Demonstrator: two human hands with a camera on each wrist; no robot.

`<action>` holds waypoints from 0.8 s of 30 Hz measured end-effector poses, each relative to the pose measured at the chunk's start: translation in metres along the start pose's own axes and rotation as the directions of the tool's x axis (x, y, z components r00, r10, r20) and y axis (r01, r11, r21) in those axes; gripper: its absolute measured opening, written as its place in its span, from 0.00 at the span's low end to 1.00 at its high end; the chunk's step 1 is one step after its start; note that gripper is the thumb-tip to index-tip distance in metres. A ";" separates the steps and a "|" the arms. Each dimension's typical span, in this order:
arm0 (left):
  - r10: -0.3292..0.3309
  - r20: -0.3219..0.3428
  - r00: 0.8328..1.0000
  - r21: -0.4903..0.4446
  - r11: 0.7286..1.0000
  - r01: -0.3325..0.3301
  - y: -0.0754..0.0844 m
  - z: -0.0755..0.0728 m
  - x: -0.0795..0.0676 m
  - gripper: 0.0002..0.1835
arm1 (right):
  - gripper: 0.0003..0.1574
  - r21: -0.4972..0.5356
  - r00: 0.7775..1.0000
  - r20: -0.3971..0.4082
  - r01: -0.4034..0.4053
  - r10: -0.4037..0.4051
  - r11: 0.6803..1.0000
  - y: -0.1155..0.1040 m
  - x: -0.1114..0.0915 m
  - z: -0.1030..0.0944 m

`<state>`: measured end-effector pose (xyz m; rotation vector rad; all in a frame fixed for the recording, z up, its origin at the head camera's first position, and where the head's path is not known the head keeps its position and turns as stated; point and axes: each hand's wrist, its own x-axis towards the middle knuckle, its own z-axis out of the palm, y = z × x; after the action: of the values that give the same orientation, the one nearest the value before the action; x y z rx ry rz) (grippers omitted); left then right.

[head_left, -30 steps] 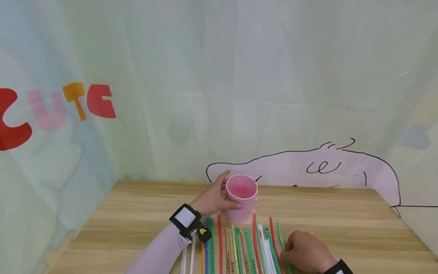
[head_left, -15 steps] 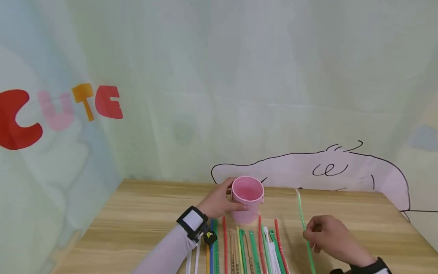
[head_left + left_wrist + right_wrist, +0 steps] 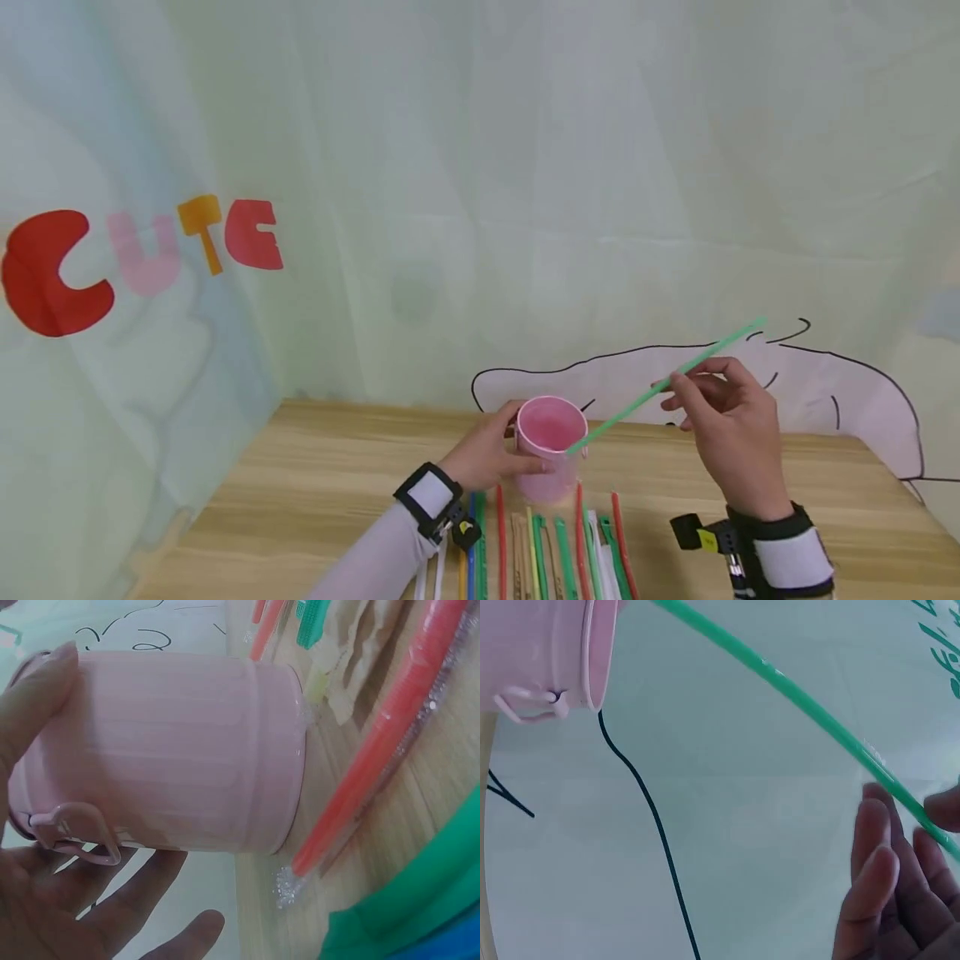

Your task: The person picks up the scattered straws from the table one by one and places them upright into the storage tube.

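Left hand (image 3: 480,450) spread wide round pink bucket (image 3: 551,485) on desk (image 3: 330,467), thumb in front, fingertips partly hidden behind. Right hand (image 3: 738,425) pinches green straw (image 3: 633,406), other fingers loosely bent; straw's tip overlaps bucket near rim, contact unclear. Row of straws (image 3: 502,533) below left fingers, cut off by frame edge. Half second ago straw steeper, right fingers lower. Bucket glossy, ribbed; red straw (image 3: 382,735) in clear, crinkled wrap (image 3: 288,886).

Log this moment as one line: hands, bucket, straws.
left hand: holds pink bucket | right hand: pinches green straw, slanted | green straw: outside pink bucket | other straws: on table
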<state>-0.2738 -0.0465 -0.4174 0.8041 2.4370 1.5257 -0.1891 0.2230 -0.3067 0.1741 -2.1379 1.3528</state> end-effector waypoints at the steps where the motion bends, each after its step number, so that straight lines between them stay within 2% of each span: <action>1: 0.001 0.004 1.000 -0.002 1.000 -0.001 0.000 0.001 0.000 0.44 | 0.11 0.003 1.000 -0.018 0.008 -0.008 1.000 0.000 0.001 0.003; 4: 0.012 0.013 1.000 -0.005 1.000 -0.012 0.001 0.003 -0.002 0.43 | 0.11 0.046 0.998 -0.060 0.030 -0.027 0.998 -0.001 0.003 0.008; 6: 0.015 0.018 1.000 -0.003 1.000 -0.015 0.003 0.003 -0.003 0.43 | 0.10 0.112 0.995 -0.095 0.032 -0.022 0.993 -0.002 0.005 0.008; 8: 0.014 0.022 1.000 0.002 1.000 -0.014 0.004 0.003 -0.004 0.44 | 0.11 0.231 0.992 -0.130 0.024 0.006 0.973 -0.003 0.006 0.008; 11: 0.005 0.024 1.000 0.015 1.000 -0.005 0.006 0.000 -0.005 0.44 | 0.12 0.389 0.985 -0.161 0.014 0.053 0.921 -0.005 0.007 0.009; 13: 0.005 0.023 1.000 0.023 1.000 -0.006 0.006 -0.002 -0.006 0.44 | 0.14 0.439 0.987 -0.144 -0.006 0.077 0.898 -0.003 0.006 0.015; 18: 0.018 0.028 0.999 0.026 0.999 -0.019 0.004 -0.007 -0.008 0.44 | 0.17 0.322 0.995 0.029 -0.098 0.094 0.942 0.015 0.002 0.047; 20: 0.015 0.033 0.999 0.025 1.000 -0.016 0.005 -0.008 -0.009 0.43 | 0.18 0.240 0.988 0.109 -0.132 0.109 0.962 0.025 -0.001 0.060; 24: 0.008 0.040 0.999 0.028 1.000 -0.009 0.006 -0.009 -0.010 0.43 | 0.17 0.081 0.968 0.202 -0.170 0.151 0.982 0.040 -0.006 0.076</action>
<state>-0.2672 -0.0566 -0.4088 0.8431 2.4343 1.4670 -0.2321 0.1757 -0.3637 0.1819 -2.2901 1.5937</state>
